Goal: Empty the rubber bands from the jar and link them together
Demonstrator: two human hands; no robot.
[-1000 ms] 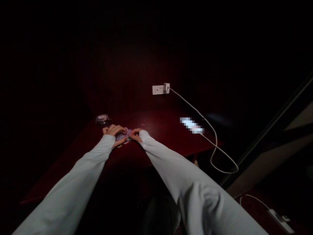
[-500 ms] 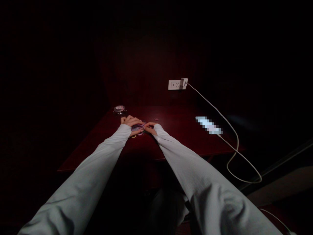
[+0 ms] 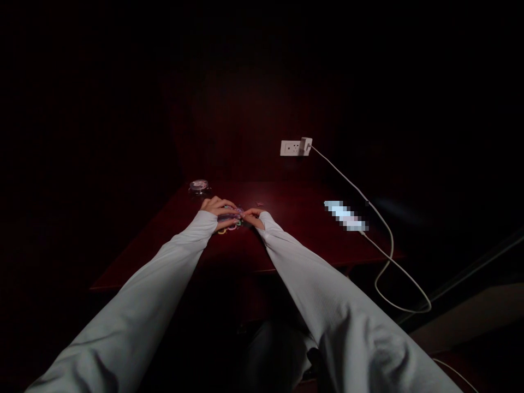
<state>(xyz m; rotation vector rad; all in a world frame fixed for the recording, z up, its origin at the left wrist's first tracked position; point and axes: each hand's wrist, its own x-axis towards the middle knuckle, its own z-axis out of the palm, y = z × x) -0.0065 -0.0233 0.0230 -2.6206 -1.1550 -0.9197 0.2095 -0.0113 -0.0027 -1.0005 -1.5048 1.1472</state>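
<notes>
A small pile of coloured loops (image 3: 222, 231), which look like hair ties, lies on the dark red table under my hands. My left hand (image 3: 216, 208) arches over the pile, fingers stretched and thumb apart, with loops showing in the gap between. From the other side, my right hand (image 3: 254, 216) meets its fingertips at the pile's right edge. Thumb and fingers of that hand are pinched together; what sits between them is too small and dark to make out. A little pinkish piece (image 3: 259, 204) lies just beyond the right hand.
Behind my left hand stands a clear round jar (image 3: 199, 187) with a lid. A lit phone (image 3: 346, 216), blurred out, rests at the right of the table (image 3: 295, 240). Its white cable (image 3: 341, 177) runs to a charger in the wall socket (image 3: 290, 148) and hangs past the edge.
The view has tilted slightly, so everything sits a little lower. My left fingers have spread a bit, showing more of the loops. Both hands stay at the pile.
</notes>
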